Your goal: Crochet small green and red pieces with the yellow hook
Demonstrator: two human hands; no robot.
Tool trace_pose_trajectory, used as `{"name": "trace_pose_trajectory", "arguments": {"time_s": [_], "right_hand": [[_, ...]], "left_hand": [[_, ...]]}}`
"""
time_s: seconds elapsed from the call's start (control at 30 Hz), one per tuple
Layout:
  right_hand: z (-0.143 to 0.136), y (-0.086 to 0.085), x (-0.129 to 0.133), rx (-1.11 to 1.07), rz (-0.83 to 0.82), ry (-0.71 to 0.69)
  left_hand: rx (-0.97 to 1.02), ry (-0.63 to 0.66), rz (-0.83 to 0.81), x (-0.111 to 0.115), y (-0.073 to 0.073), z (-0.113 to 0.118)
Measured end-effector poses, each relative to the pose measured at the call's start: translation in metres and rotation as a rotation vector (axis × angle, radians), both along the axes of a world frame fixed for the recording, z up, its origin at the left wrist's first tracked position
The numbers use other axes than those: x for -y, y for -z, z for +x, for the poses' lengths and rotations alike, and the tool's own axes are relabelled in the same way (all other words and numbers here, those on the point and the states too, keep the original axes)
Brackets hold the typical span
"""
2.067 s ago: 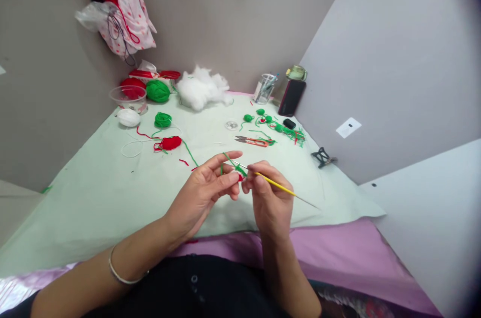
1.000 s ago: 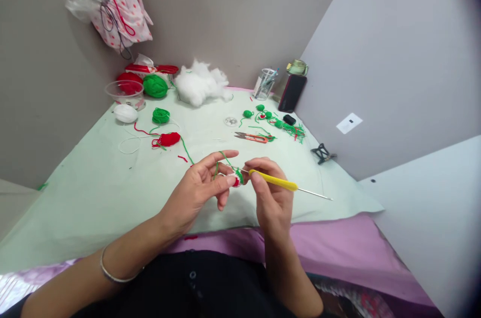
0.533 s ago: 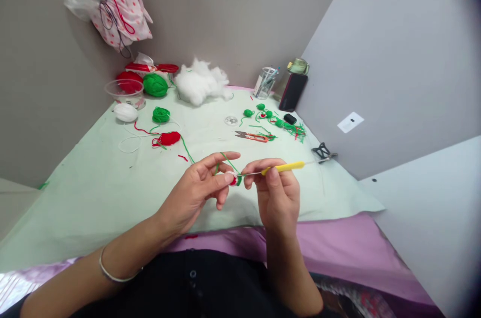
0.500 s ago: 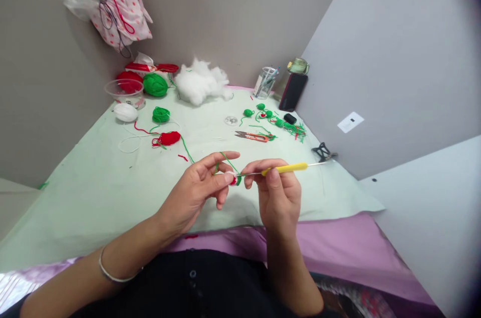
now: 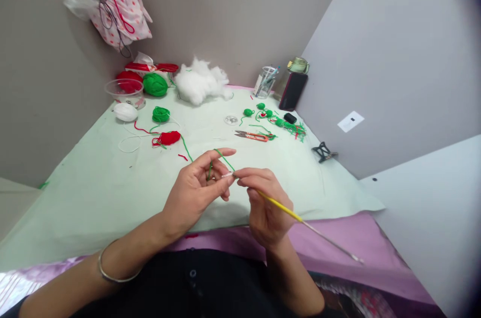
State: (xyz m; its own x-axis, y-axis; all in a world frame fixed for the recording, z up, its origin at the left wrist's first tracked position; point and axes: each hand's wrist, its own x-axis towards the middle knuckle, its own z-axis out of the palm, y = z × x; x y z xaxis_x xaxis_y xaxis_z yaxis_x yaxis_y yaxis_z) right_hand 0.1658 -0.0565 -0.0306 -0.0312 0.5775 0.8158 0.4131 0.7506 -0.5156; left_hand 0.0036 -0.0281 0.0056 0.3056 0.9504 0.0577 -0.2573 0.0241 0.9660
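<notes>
**Crochet hook [image 5: 280,206] and small crocheted piece [image 5: 227,175] held near the frame's centre**

Most of the lower and middle frame is filled by the cloth-covered tabletop [image 5: 105,188]. White stuffing [image 5: 201,82] is heaped at upper centre. By the right hand [image 5: 269,208], right of centre, the hook's yellow handle is gripped, the fingers curled closely round it; one metal end is pointed toward the lower right, and the other is hidden at the fingertips. By the left hand [image 5: 191,188], left of centre, the piece is pinched between thumb and fingers, mostly covered, with a pale edge seen. A red yarn bundle [image 5: 170,138] is laid left of centre, and orange-handled thread snips [image 5: 257,136] above the right hand. Green yarn [image 5: 225,159] is stretched from the raised left index finger to the piece.
</notes>
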Motion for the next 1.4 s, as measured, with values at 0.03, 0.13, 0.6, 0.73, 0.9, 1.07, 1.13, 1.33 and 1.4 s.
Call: {"name": "trace_pose_trajectory", "arguments": {"time_s": [0.03,0.13,0.6,0.73,0.9,1.07,1.13,1.33,1.4], "right_hand": [[0.000,0.001,0.000,0.011,0.008,0.007],[-0.004,0.007,0.001,0.114,0.091,0.143],[-0.009,-0.007,-0.007,-0.367,-0.212,-0.072],[-0.013,0.002,-0.005,-0.169,-0.083,0.073],[-0.009,0.003,-0.006,-0.131,-0.008,0.139],[-0.005,-0.005,-0.011,-0.517,-0.289,-0.121],[-0.006,-0.005,-0.011,-0.474,-0.301,-0.129],[-0.003,-0.002,-0.013,-0.659,-0.409,-0.257],[0.000,-0.003,-0.015,-0.716,-0.438,-0.323]], "left_hand": [[0.003,-0.006,0.002,0.000,0.000,0.000],[0.059,0.013,-0.032,0.000,0.000,0.001],[0.221,0.138,-0.224,-0.004,0.002,0.003],[0.238,0.081,-0.237,-0.001,0.005,0.008],[0.330,0.179,-0.427,-0.010,0.007,0.005],[0.324,0.150,-0.344,-0.011,0.006,0.002],[0.275,0.146,-0.288,-0.008,0.007,0.003],[0.268,0.177,-0.293,-0.006,0.004,0.004],[0.269,0.182,-0.307,-0.007,0.002,0.003]]}}
